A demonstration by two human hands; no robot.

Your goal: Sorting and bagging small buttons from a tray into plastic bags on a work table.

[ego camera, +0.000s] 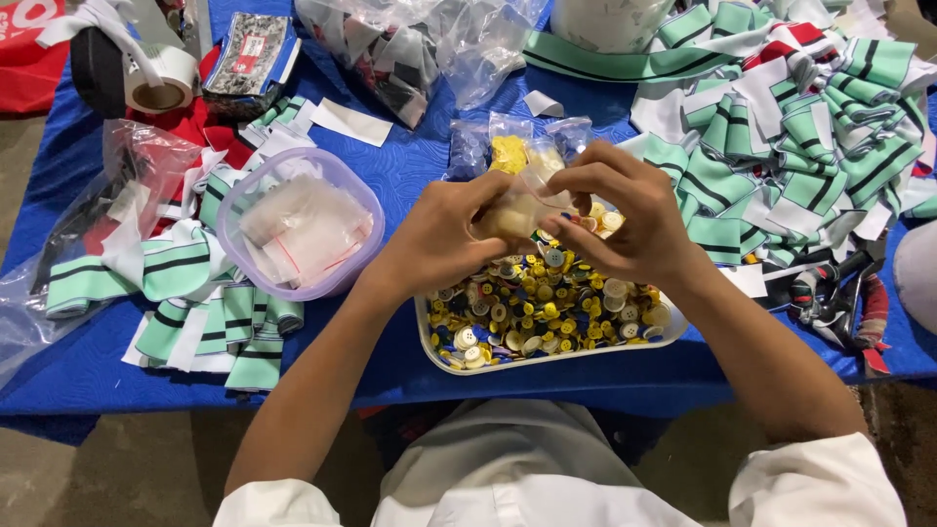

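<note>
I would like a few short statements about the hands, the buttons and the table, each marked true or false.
1. Both hands hold one small clear bag between them. True: the left hand and right hand meet on it.
2. The tray below the hands is filled with buttons. True.
3. The buttons are all red. False: they are mostly yellow, with white and blue ones.
4. The round lilac bowl stands to the right of the tray. False: it stands to its left.
5. The table cover is green. False: it is blue; the striped fabric strips are green.
</note>
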